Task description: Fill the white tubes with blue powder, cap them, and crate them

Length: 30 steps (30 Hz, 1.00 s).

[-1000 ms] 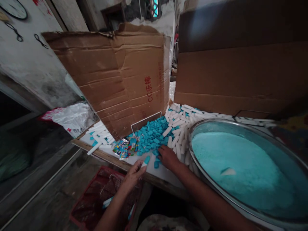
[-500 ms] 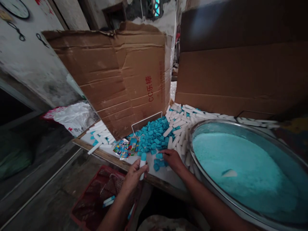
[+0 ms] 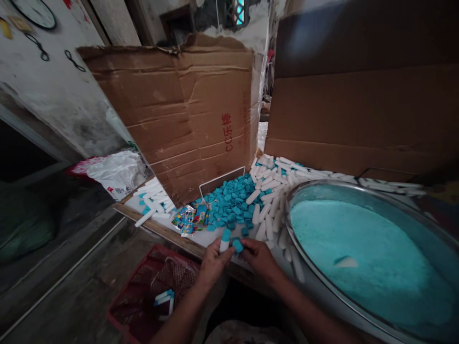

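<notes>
My left hand (image 3: 213,260) is closed around a white tube with a blue cap (image 3: 224,240), held upright at the table's front edge. My right hand (image 3: 258,255) pinches a loose blue cap (image 3: 237,245) right beside the tube, the two hands nearly touching. Just beyond them lies a heap of blue caps (image 3: 231,203). A pile of white tubes (image 3: 274,184) runs along the rim of a big metal basin (image 3: 297,267) filled with blue powder (image 3: 358,253).
A red basket (image 3: 143,291) with a few capped tubes stands on the floor below my left hand. Colourful sachets (image 3: 190,219) lie left of the caps, and more white tubes (image 3: 152,200) at the table's left corner. Tall cardboard sheets (image 3: 186,110) wall the back.
My right hand has left the cap heap with one blue cap and come back to meet my left hand. The left hand has turned the tube upright and moved slightly right.
</notes>
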{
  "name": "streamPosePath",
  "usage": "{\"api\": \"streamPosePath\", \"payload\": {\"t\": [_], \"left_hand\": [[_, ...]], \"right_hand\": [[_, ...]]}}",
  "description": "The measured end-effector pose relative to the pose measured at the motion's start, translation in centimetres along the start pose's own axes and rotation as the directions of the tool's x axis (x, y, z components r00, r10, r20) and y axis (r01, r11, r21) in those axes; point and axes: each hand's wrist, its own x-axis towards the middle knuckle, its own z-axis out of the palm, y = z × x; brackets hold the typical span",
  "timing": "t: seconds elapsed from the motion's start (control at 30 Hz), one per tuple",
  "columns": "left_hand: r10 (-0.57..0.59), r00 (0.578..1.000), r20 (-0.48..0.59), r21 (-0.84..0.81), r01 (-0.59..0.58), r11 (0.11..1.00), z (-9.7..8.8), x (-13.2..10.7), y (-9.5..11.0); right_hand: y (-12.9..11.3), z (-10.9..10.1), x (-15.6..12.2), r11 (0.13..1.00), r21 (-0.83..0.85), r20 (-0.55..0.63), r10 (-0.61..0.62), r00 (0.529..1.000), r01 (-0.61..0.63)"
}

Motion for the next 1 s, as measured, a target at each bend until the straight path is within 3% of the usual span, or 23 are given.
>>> {"api": "streamPosePath", "payload": {"t": [0.1, 0.27, 0.37, 0.43, 0.5, 0.63, 0.77, 0.9, 1.0], "left_hand": [[0.076, 0.997, 0.027, 0.100, -0.079, 0.992, -0.1, 0.0, 0.5], [0.129, 0.967, 0.220, 0.233, -0.180, 0.956, -0.2, 0.1, 0.8], [0.097, 0.956, 0.278, 0.220, -0.161, 0.962, -0.7, 0.1, 0.3], [0.059, 0.953, 0.296, 0.212, -0.126, 0.969, -1.1, 0.2, -0.2], [0.019, 0.946, 0.323, 0.218, -0.094, 0.971, -1.3, 0.2, -0.6], [-0.072, 0.910, 0.409, 0.274, -0.047, 0.960, -1.1, 0.0, -0.4], [-0.089, 0.883, 0.460, 0.360, -0.094, 0.928, -0.8, -0.2, 0.6], [-0.167, 0.897, 0.408, 0.515, -0.075, 0.854, -0.8, -0.1, 1.2], [-0.204, 0.884, 0.421, 0.542, -0.065, 0.838, -0.5, 0.0, 1.3]], "right_hand": [[-0.3, -0.7, -0.4, 0.975, -0.190, -0.008, -0.119, 0.993, 0.116], [-1.2, -1.5, -0.1, 0.918, -0.347, 0.089, -0.172, 0.981, 0.193], [-1.4, -1.8, 0.0, 0.938, -0.338, 0.001, -0.079, 0.997, 0.075], [-1.7, -2.3, -0.1, 0.973, -0.227, -0.122, 0.020, 0.992, -0.048], [-2.1, -2.7, -0.3, 0.991, -0.073, -0.159, 0.097, 0.982, -0.110], [-2.8, -2.9, -0.8, 0.991, 0.049, -0.068, 0.126, 0.990, -0.123], [-3.1, -2.6, -1.0, 0.990, 0.015, 0.021, 0.142, 0.990, -0.142], [-3.6, -3.0, -1.0, 0.977, -0.046, 0.112, 0.211, 0.971, -0.207], [-4.0, -3.2, -1.1, 0.964, -0.132, 0.156, 0.251, 0.955, -0.232]]}}
